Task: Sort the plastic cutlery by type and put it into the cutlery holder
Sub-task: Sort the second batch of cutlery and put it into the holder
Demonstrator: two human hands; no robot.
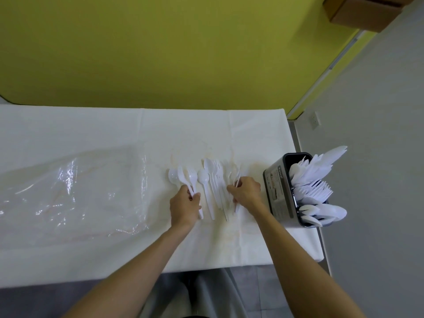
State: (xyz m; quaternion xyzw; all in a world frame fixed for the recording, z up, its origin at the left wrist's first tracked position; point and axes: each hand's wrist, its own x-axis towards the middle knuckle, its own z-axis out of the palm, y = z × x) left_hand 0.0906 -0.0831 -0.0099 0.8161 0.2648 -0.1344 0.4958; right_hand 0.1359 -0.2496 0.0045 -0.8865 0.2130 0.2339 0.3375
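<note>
Left hand (185,204) grips fork handles (192,180), right hand (246,191) pinches one plastic utensil (237,181); cutlery holder (276,193) at 3 o'clock on the table (91,129).

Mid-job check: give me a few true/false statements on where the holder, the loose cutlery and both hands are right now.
1. The cutlery holder stands near the right edge of the table. True.
2. The holder is empty. False: white cutlery already stands in it.
3. The left hand and the right hand both grip pieces of the loose cutlery. True.
4. The clear plastic bag lies to the right of the holder. False: it lies on the table's left part, left of both hands.
</note>
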